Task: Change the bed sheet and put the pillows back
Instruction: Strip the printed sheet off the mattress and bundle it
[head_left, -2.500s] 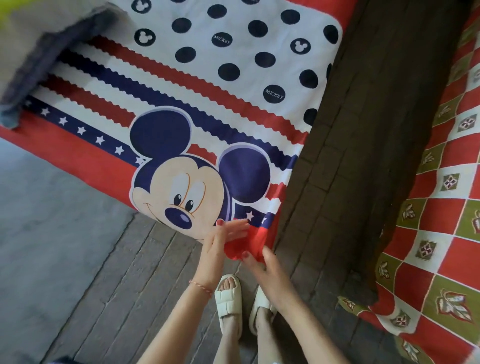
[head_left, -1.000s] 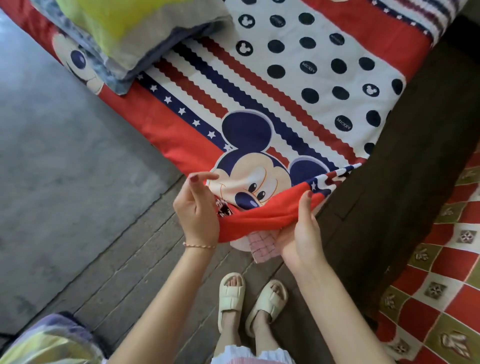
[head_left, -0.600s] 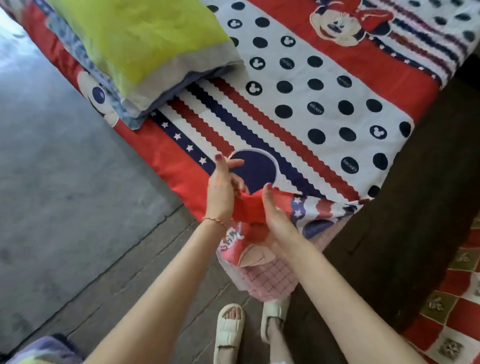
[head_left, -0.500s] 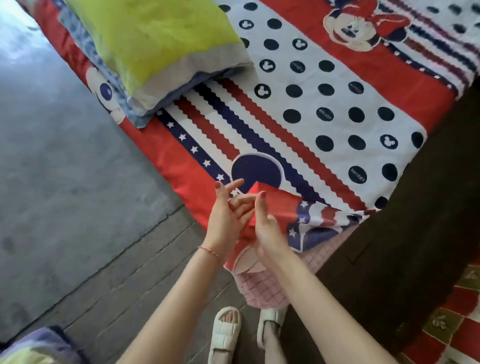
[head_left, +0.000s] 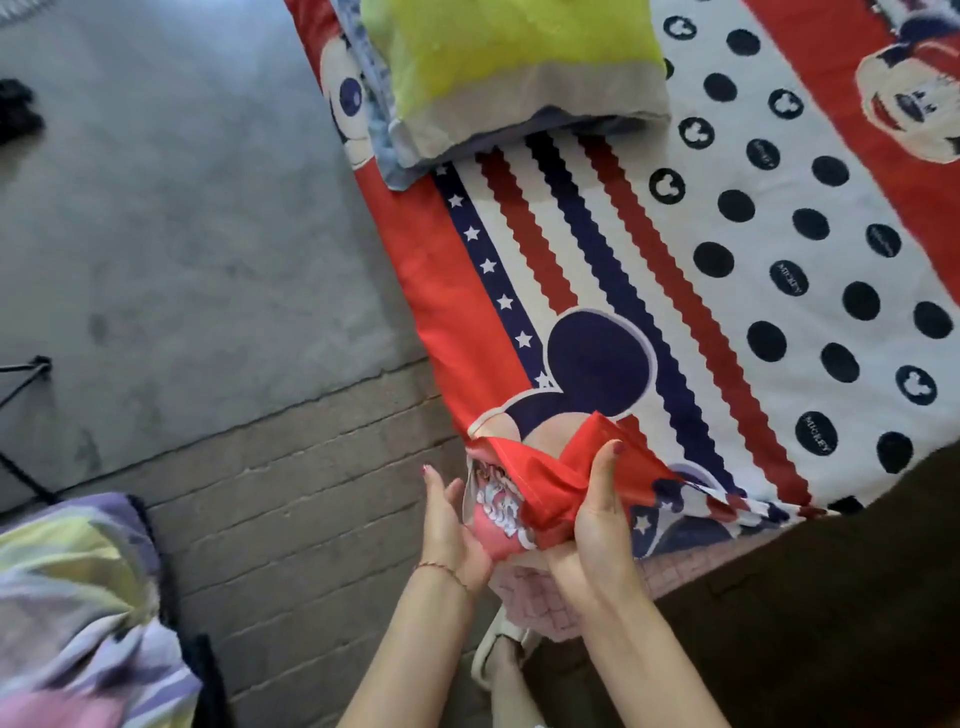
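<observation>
Mickey Mouse bed sheet, red with navy and white stripes and black dots, lies spread across the bed. Its near corner is folded back and bunched. My right hand grips that red corner, thumb pressed on top of the fold. My left hand sits just beside it, fingers straight against the gathered cloth. Under the lifted corner shows a pink checked mattress cover. At the far end of the sheet rests a yellow-green pillow. Left of the sheet is grey concrete floor.
</observation>
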